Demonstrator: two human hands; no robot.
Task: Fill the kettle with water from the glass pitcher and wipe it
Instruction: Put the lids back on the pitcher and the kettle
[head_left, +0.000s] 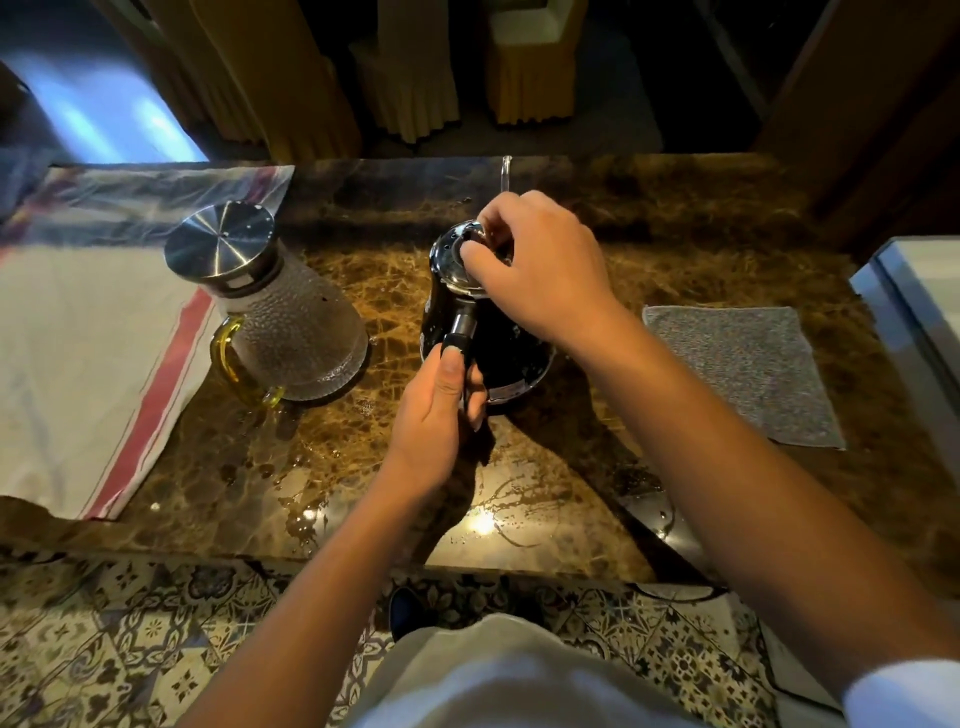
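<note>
Left hand (441, 415) grips the kettle (483, 332) handle; right hand (535, 265) pinches its lid knob, probably slippery when wet.

Marble counter (675, 218), patterned tile floor (130, 649)

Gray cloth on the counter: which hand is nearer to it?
Right. The right hand rests on the kettle lid, left of the gray cloth; the left hand grips the kettle's handle, farther left.
</note>
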